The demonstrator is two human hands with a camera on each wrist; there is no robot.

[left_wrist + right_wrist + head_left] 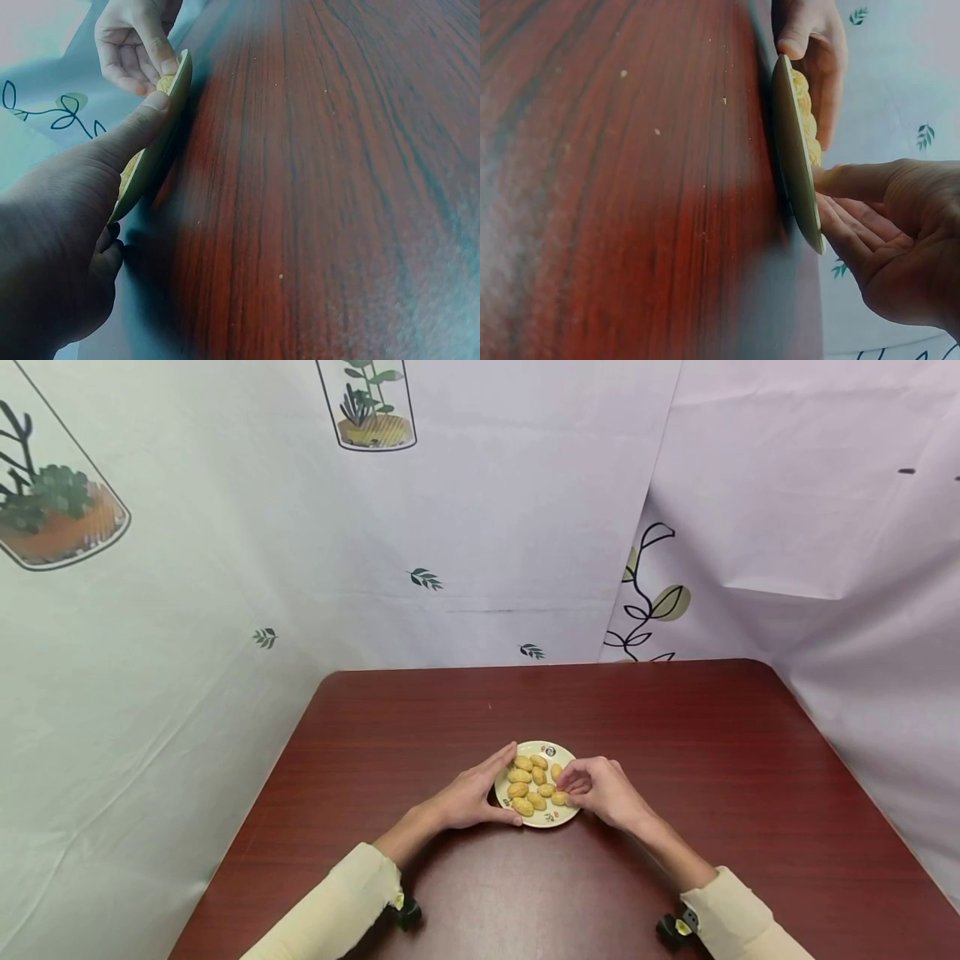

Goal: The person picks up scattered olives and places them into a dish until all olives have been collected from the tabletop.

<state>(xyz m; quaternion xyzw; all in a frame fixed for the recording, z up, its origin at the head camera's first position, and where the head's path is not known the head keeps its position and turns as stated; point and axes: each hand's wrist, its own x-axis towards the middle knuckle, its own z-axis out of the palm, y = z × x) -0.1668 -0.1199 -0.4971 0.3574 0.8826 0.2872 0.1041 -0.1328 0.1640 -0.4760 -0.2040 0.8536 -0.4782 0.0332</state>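
A small round cream plate [532,748] with printed motifs on its rim bears several yellow, oval, rough-skinned peanuts [522,807]. My left hand [468,796] holds the plate's left side, its thumb on the near rim and its fingers along the far-left edge. In the left wrist view that thumb [139,127] lies over the rim. From the right, my right hand [607,792] reaches over the plate and pinches a peanut [559,797] near the right rim between thumb and fingertips. In the right wrist view, the plate [793,142] appears edge-on, with the peanuts in a low layer.
The plate is on a dark red wood-grain table [645,718] with rounded far corners. Tiny pale crumbs [623,73] dot its surface. A white cloth backdrop [480,527] printed with plants hangs behind and at both sides.
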